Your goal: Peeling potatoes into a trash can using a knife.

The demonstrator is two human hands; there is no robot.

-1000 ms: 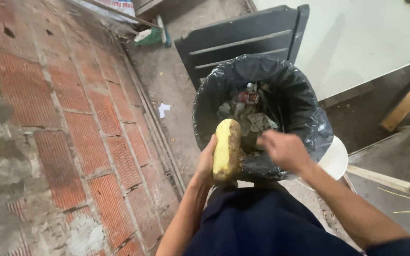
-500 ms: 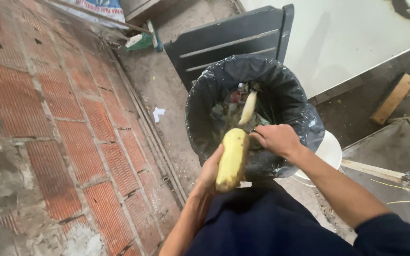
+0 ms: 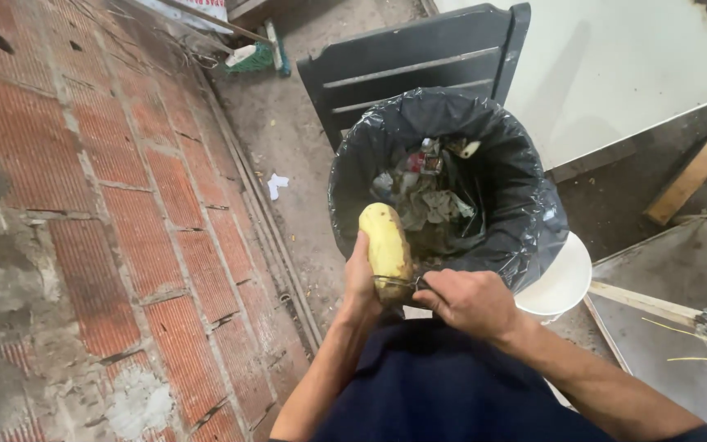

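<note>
Above black-lined round waste bin [image 3: 525,196] | left hand [image 3: 360,282] grips peeled yellow tuber [image 3: 385,244] | right hand [image 3: 470,301] clenches apparently metal peeler [image 3: 398,283] | risk: blade slipping onto left fingers.

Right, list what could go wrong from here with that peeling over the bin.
1. The peeler blade sits at the base of the yellowish peeled vegetable, right beside the left hand; a slip by the right hand could nick those fingers.
2. The vegetable is held at the near rim of the black-lined bin; if the grip loosens, it may drop into the rubbish.
3. Peelings might miss the rim and land on the person's dark lap.
</note>
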